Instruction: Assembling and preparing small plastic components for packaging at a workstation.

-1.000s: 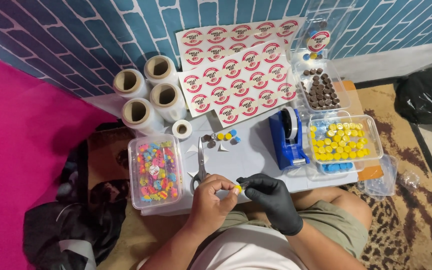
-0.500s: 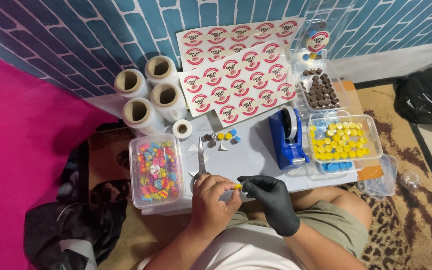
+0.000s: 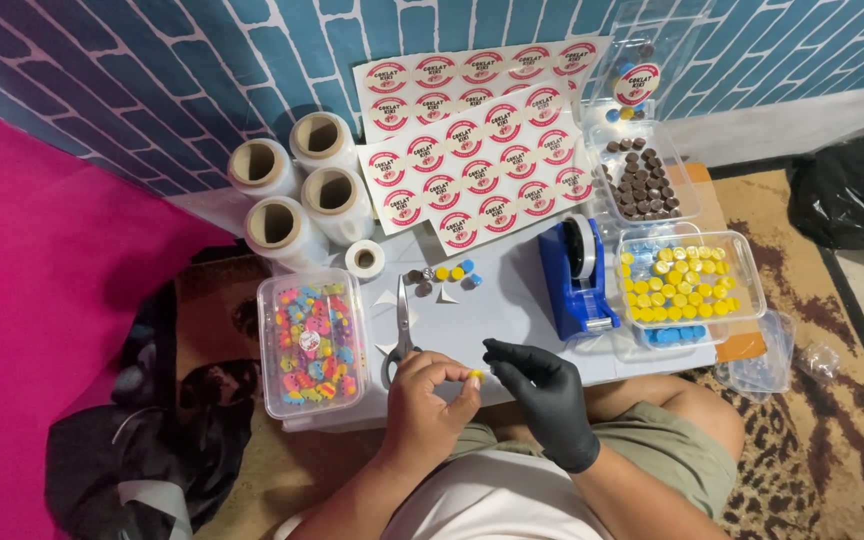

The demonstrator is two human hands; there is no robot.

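My bare left hand [image 3: 429, 398] pinches a small yellow piece [image 3: 474, 376] at the front edge of the low white table [image 3: 507, 300]. My right hand [image 3: 539, 392], in a black glove, meets it from the right, its fingertips touching the same piece. Scissors [image 3: 400, 335] lie on the table just beyond my left hand. A few small yellow, blue and brown pieces [image 3: 445, 274] sit further back near a small tape roll [image 3: 364, 258].
A clear box of colourful candies [image 3: 309, 340] stands left, a blue tape dispenser [image 3: 578, 276] and a tray of yellow and blue pieces [image 3: 682, 288] right. Behind are a tray of brown pieces [image 3: 642, 182], round sticker sheets [image 3: 477, 150] and several film rolls [image 3: 297, 190].
Both hands have stayed at the table's front edge, shifting only slightly while holding the yellow piece between them.
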